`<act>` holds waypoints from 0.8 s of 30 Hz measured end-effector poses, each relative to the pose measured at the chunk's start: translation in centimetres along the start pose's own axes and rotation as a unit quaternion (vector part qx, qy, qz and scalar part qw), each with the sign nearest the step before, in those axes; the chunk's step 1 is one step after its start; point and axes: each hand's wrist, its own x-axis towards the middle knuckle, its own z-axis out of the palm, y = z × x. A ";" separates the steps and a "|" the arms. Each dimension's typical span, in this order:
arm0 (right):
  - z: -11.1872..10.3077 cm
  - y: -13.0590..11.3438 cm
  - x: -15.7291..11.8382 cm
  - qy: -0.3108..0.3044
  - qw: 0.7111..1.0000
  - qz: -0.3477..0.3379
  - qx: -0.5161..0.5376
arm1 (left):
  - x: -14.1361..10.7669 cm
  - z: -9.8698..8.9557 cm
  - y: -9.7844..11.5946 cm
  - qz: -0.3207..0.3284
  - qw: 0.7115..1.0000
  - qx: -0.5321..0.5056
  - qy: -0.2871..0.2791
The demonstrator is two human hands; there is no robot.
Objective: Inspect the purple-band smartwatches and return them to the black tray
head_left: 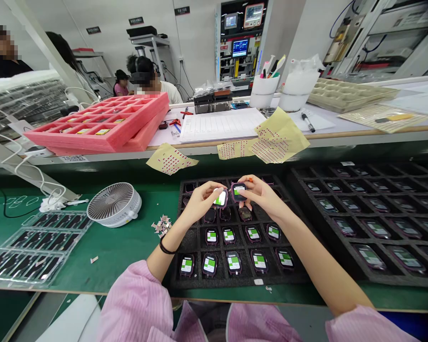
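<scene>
The left hand (201,203) was closed around a small rounded-square device (220,199) with a purple rim and a bright green-and-white screen, its fingers curled over the edge. The right hand (263,195) pinched a matching device (239,191) between thumb and fingers, with a small orange tip (250,179) showing by its fingers; what that tip belonged to could not be told. The two devices sat just beside each other, above a black foam tray (235,283) on the bench, and the hands hovered over its far rows. More devices (211,236) lay one to a compartment in that tray, each showing a green-and-white panel. A black band (168,247) circled the left wrist, and pink striped sleeves (137,304) covered both forearms up to the wrists. To the right, a second black tray (371,280) held further devices in a grid. To the left on the green mat (128,259) were a small pile of scraps (161,225), a white fan (114,204) and a clear plastic tray (39,249) of dark pieces. Beyond, sheets of yellow backing (171,159) dotted with red hung over the edge of a raised white bench, which carried a pink foam tray (92,135), a ruled paper form (221,124) and white cups (264,85) of pens. A co-worker (151,83) wearing a head camera sat further back.
</scene>
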 end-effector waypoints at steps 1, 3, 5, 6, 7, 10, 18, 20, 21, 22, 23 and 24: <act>0.0 -0.1 0.0 0.001 1.000 0.002 0.002 | 0.0 0.0 0.1 -0.006 1.000 0.001 0.001; 0.1 -0.2 0.0 0.005 1.000 0.007 0.005 | -0.1 0.0 0.3 -0.017 1.000 0.002 0.001; 0.1 -0.3 -0.1 0.014 1.000 0.010 0.010 | -0.1 0.0 0.5 -0.021 1.000 0.005 -0.001; 0.1 -0.3 -0.1 0.018 1.000 0.011 0.012 | -0.1 0.0 0.5 -0.018 1.000 0.007 -0.001; 0.2 -0.4 -0.1 0.022 1.000 0.012 0.014 | -0.1 0.0 0.6 -0.013 1.000 0.009 -0.002; 0.2 -0.4 -0.1 0.030 0.999 0.013 0.015 | -0.2 -0.1 0.6 0.007 1.000 0.017 -0.010; -0.1 -0.2 0.0 0.020 1.000 0.006 0.006 | -0.1 -0.3 0.3 0.025 0.999 0.015 -0.032; -0.2 -0.2 0.0 0.004 1.000 0.001 0.005 | -0.1 -0.3 0.3 0.025 0.999 0.009 -0.031; -0.2 -0.2 0.0 -0.003 1.000 -0.001 0.004 | -0.1 -0.2 0.3 0.026 0.999 0.006 -0.030; -0.2 -0.3 0.0 -0.010 1.000 -0.003 0.003 | -0.1 -0.2 0.3 0.027 0.999 0.004 -0.029; -0.2 -0.3 0.0 -0.016 1.000 -0.004 0.001 | -0.1 -0.2 0.2 0.029 0.999 0.002 -0.028; -0.2 -0.3 -0.1 -0.022 1.000 -0.004 0.000 | -0.1 -0.2 0.3 0.030 0.999 0.001 -0.026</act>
